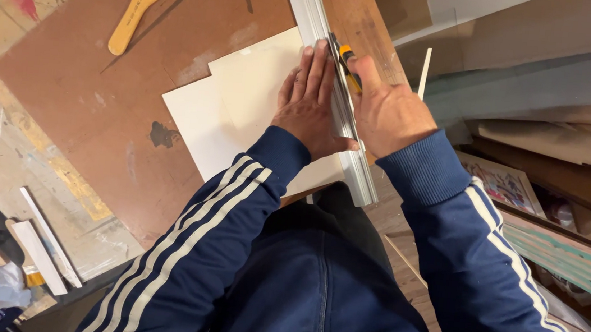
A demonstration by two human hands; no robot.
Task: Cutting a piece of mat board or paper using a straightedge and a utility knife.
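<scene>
The ruler (332,83) is pressed flat on the card (244,103) by the open left hand (309,102); the knife (348,66) is gripped by the closed right hand (387,113) at the board's (101,82) right edge.

Under your hands, the long ribbed metal straightedge (332,83) looks dull silver, the cream paper sheet (244,103) smooth and matt, the brown hardboard panel (85,95) scuffed and stained.
</scene>
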